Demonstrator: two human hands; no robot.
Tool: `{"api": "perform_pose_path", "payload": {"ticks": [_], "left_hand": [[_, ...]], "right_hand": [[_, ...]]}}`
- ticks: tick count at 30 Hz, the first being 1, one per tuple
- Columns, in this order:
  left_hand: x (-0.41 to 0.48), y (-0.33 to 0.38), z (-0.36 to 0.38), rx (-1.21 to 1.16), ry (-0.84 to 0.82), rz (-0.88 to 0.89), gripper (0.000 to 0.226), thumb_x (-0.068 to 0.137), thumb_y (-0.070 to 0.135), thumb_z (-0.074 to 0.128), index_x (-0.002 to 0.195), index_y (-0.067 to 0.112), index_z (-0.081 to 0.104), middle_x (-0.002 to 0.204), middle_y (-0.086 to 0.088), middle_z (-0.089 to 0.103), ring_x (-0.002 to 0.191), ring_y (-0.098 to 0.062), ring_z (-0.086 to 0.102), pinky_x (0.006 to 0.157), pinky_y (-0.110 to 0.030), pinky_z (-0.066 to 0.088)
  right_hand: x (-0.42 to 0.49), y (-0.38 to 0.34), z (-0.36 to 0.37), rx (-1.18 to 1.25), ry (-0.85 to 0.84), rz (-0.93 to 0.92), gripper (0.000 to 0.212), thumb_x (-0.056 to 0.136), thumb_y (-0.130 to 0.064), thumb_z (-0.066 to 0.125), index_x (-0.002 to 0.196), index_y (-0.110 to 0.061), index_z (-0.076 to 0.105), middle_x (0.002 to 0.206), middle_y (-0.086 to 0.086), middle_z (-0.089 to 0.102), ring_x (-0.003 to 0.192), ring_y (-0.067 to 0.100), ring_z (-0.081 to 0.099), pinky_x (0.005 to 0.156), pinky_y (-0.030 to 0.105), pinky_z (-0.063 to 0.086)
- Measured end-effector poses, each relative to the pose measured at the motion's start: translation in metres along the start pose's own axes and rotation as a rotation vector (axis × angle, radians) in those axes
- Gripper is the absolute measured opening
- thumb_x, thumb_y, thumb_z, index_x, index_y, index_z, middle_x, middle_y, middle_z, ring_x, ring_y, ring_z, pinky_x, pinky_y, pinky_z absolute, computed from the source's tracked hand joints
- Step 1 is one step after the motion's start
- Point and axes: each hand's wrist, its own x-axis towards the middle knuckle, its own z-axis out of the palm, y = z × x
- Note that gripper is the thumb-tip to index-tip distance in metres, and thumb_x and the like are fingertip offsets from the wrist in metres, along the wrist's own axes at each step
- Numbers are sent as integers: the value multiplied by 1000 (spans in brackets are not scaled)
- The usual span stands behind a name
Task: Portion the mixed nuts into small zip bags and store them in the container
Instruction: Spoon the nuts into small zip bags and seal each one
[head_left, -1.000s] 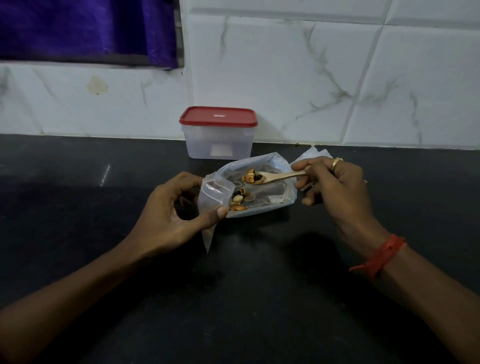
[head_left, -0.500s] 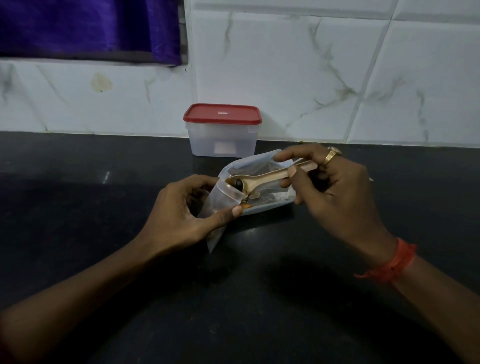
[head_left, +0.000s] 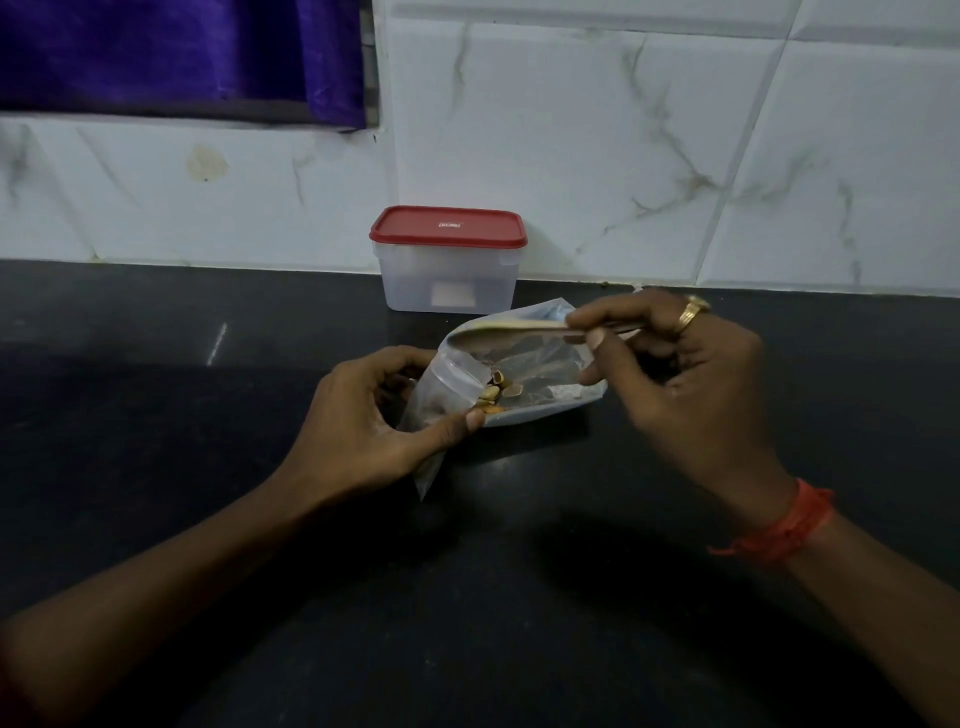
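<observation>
Left hand: fingers and thumb curled round the small zip bag, its mouth turned right.
Right hand: pinches the wooden spoon by its handle. Long axis runs left-right, bowl just above the bag mouth.
Mixed nuts: clustered at that mouth; cannot tell which bag holds them.
Larger bag: lies on the desk under the spoon.
Container: beyond both hands, red lid on.
</observation>
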Motion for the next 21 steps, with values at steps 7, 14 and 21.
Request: {"api": "perform_pose_path", "payload": {"ticks": [7,14,21], "left_hand": [[0,-4,0,26,59,-44,58,59,70,73,109,41,65,113,17,61,98,-2,62,75,-15,53],[1,2,1,-117,-4,-89,54,64,56,81,112,34,67,105,20,72,98,0,68,77,-14,55],[0,4,0,-169,-27,-84,54,63,57,78,111,34,68,108,18,72,99,-2,69,79,-16,55]], "right_hand": [[-1,24,-1,-161,89,280,22,94,-20,56,98,-32,74,85,-11,74,67,9,70,66,35,60],[-8,39,4,-368,-198,294,26,96,-22,59,109,-38,75,83,-6,72,79,10,65,77,43,55],[-3,36,5,-138,-169,525,31,98,-11,55,99,-33,77,83,-13,77,85,7,70,85,28,55]]}}
